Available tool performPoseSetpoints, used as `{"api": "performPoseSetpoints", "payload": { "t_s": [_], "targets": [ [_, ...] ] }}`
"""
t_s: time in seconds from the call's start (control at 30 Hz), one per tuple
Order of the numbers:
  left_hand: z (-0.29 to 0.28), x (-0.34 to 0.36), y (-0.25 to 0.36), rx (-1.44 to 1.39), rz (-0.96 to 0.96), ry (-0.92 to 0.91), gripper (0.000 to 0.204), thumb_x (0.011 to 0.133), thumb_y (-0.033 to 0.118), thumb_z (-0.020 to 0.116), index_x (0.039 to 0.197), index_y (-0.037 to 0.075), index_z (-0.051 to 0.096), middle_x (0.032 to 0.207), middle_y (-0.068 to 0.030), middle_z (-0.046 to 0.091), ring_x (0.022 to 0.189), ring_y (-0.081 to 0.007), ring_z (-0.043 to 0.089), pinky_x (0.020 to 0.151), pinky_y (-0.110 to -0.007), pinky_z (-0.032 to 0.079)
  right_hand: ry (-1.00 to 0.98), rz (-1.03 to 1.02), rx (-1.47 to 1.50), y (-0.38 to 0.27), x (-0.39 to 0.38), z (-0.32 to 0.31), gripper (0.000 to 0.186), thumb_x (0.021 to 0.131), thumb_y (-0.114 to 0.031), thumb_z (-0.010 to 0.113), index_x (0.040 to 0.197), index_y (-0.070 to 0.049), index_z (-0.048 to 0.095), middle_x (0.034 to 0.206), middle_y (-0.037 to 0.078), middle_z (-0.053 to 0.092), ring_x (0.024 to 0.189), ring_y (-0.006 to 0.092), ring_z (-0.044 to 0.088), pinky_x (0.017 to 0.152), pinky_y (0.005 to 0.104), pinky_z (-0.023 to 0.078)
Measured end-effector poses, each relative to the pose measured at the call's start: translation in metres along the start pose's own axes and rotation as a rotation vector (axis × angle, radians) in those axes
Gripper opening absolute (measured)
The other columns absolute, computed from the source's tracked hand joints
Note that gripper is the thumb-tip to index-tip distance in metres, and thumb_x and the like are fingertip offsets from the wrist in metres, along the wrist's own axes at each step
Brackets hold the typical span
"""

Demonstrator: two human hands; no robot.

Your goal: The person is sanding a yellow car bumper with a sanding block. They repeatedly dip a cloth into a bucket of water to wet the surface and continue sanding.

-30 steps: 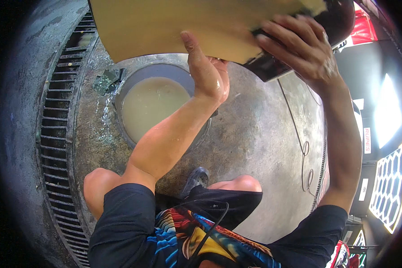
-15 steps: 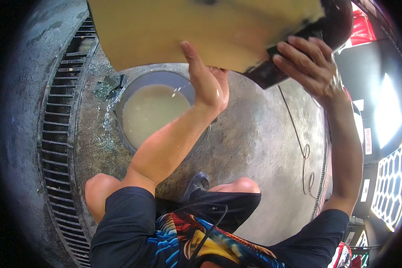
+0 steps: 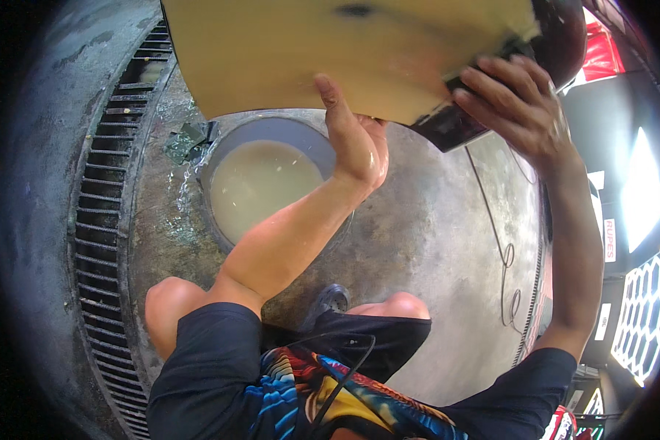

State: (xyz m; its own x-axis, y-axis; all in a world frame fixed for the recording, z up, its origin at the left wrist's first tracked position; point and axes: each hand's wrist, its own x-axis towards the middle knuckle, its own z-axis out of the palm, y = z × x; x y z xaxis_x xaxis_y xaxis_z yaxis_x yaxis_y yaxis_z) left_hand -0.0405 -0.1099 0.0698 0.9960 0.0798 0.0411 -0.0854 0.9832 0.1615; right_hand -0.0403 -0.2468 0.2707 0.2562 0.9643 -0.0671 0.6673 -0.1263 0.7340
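A large curved panel [image 3: 271, 59], dull tan with glossy black along its right end, fills the top of the view. My left hand [image 3: 356, 143] supports its lower edge, thumb up against the tan face and the other fingers mostly hidden behind. Against the panel's right part my right hand [image 3: 517, 103] lies with bent fingers, pressing a dark pad [image 3: 458, 79] to the surface. Only bits of that pad show around the fingers, so its exact kind is unclear. Both forearms look wet.
Below the panel stands a grey bucket [image 3: 224, 143] of cloudy water. Crumpled dark green sheets [image 3: 187, 143] lie in a wet patch beside it. A metal drain grate [image 3: 99, 242] runs along the left. On the right, a thin cable [image 3: 507, 255] loops across the concrete floor.
The view has shifted a little, with panel and bucket appearing farther right and lower. My right hand has slid slightly up and left across the panel; my left keeps its hold.
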Motion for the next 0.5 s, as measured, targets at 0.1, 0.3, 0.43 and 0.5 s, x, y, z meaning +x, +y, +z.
{"api": "performPoseSetpoints", "payload": {
  "t_s": [0.1,0.3,0.43,0.5],
  "targets": [
    [-0.001,0.001,0.0,0.004,-0.019,-0.034,0.095,0.097,0.085,0.034,0.16,0.015,0.035,0.157,-0.004,0.047,0.142,-0.022,0.045,0.118,-0.042,0.037,-0.027,0.017,0.021,0.0,0.038,0.006,0.056,0.082,-0.024,0.068,0.138,-0.027,0.066,0.143,-0.005,0.06,0.131,0.0208,0.059,0.112,0.0445,0.048],
    [-0.005,0.002,0.006,0.017,-0.03,-0.053,0.099,0.096,0.086,0.033,0.162,0.013,0.032,0.158,-0.0046,0.044,0.144,-0.0209,0.043,0.119,-0.042,0.036,-0.048,0.008,0.003,0.003,0.014,-0.004,0.053,0.08,-0.021,0.068,0.133,-0.019,0.071,0.145,0.0,0.062,0.134,0.0257,0.058,0.109,0.0468,0.047],
    [-0.001,0.0,0.005,0.04,-0.021,-0.053,0.099,0.096,0.086,0.032,0.162,0.013,0.031,0.158,-0.005,0.043,0.143,-0.0194,0.043,0.119,-0.041,0.037,-0.043,0.018,0.048,0.002,0.017,-0.008,0.051,0.082,-0.019,0.069,0.133,-0.018,0.071,0.143,0.001,0.064,0.133,0.0265,0.059,0.109,0.0484,0.048],
    [0.0,0.0,0.005,0.018,-0.034,-0.062,0.097,0.097,0.085,0.032,0.162,0.013,0.031,0.158,-0.0054,0.043,0.143,-0.0192,0.043,0.118,-0.04,0.037,-0.031,0.022,0.068,-0.002,0.038,0.001,0.051,0.083,-0.021,0.066,0.135,-0.022,0.07,0.143,0.0,0.064,0.133,0.0239,0.059,0.111,0.0473,0.047]
  ]
}}
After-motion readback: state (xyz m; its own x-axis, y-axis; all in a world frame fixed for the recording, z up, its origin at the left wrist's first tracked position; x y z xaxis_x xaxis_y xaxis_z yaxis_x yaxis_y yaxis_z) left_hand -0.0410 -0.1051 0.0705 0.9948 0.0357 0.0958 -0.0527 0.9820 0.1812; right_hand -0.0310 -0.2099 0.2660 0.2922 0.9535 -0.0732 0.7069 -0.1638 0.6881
